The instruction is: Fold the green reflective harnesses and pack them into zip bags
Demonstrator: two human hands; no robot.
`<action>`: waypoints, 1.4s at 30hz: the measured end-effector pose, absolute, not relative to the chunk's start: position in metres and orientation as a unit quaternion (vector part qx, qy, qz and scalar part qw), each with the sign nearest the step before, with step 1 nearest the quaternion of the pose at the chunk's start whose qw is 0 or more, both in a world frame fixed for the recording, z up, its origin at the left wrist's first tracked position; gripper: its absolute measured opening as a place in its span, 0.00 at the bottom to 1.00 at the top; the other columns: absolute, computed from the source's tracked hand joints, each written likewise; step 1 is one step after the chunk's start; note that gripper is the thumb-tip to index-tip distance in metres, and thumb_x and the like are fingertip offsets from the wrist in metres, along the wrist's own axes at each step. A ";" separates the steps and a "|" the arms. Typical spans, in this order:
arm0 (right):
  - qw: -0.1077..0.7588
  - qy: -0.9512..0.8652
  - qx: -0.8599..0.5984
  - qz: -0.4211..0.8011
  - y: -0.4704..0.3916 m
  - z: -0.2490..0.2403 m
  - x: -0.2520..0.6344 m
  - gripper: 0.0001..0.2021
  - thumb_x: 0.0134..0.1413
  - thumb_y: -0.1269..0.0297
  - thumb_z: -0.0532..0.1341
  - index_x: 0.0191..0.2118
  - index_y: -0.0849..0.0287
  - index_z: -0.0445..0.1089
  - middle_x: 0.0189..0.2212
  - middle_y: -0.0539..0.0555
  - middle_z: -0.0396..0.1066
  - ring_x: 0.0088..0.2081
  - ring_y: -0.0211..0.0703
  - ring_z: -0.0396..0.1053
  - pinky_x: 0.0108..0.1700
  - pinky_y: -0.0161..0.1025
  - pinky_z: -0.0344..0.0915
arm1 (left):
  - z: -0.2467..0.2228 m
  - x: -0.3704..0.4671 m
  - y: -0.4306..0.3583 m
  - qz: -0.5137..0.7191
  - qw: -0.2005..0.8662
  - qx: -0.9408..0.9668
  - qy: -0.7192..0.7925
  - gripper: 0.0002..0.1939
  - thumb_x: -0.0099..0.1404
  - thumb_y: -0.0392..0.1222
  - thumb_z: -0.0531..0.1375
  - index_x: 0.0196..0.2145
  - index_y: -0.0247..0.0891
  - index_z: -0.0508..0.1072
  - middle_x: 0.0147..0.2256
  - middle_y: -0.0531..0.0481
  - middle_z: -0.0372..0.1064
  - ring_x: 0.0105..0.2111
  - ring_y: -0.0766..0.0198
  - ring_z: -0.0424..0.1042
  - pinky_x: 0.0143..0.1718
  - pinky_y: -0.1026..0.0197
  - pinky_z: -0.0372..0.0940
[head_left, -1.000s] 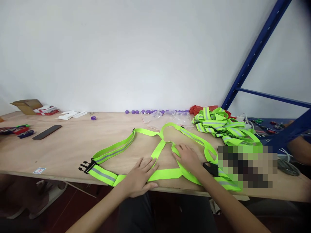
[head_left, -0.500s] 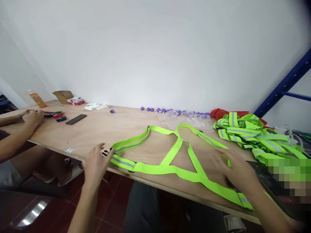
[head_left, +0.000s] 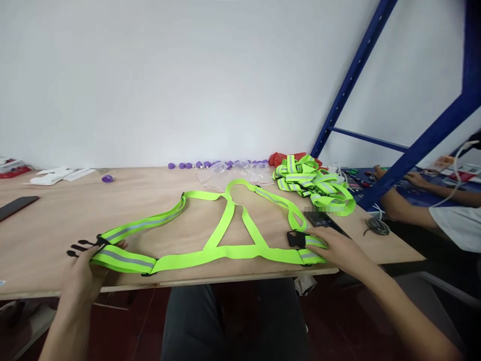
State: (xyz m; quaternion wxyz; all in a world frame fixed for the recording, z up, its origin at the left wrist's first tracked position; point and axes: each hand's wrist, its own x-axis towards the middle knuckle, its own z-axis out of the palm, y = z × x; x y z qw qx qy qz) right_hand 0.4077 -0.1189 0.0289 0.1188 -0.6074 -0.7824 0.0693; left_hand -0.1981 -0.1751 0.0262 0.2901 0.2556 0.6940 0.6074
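A neon-green harness [head_left: 229, 252] with grey reflective strips lies spread on the wooden table. At its left end my left hand [head_left: 84, 265] is closed on the strap beside a black pronged buckle [head_left: 83, 245], thumb on top and fingertips showing behind the strap. My right hand [head_left: 334, 245] pinches the strap end at the right, next to the black socket buckle [head_left: 296, 239]. The harness's middle straps form a triangle, with a loop above it.
A tangled pile of green straps [head_left: 300, 175] lies at the back right, near a phone [head_left: 325, 222]. Purple rolls [head_left: 182, 165] and clear bags [head_left: 236, 173] line the wall. Blue shelf posts [head_left: 349, 75] rise at right; beyond them are another person's arms [head_left: 398, 203].
The view has turned right. My left hand has closed on the left strap end, and my right hand has come down onto the right end, where the socket buckle now shows.
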 end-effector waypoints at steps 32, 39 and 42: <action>0.324 -0.820 -0.436 0.179 -0.135 0.056 0.307 0.17 0.59 0.57 0.62 0.53 0.49 0.75 0.53 0.59 0.70 0.55 0.51 0.70 0.56 0.46 0.68 | 0.054 0.020 -0.151 0.406 0.237 0.758 0.453 0.18 0.63 0.47 0.65 0.50 0.44 0.72 0.50 0.45 0.74 0.51 0.52 0.73 0.54 0.49 0.68; 0.346 -0.810 -0.438 0.182 -0.134 0.053 0.308 0.17 0.58 0.56 0.63 0.52 0.50 0.76 0.52 0.58 0.71 0.54 0.52 0.70 0.56 0.48 0.69 | 0.050 0.021 -0.149 0.409 0.243 0.750 0.460 0.17 0.62 0.46 0.66 0.49 0.43 0.73 0.50 0.46 0.75 0.50 0.52 0.74 0.54 0.50 0.68; 0.349 -0.811 -0.432 0.185 -0.134 0.054 0.307 0.17 0.59 0.56 0.62 0.52 0.50 0.76 0.52 0.58 0.71 0.53 0.51 0.71 0.56 0.47 0.69 | 0.048 0.022 -0.149 0.406 0.247 0.747 0.464 0.18 0.62 0.46 0.66 0.49 0.44 0.73 0.50 0.46 0.75 0.52 0.52 0.73 0.55 0.49 0.68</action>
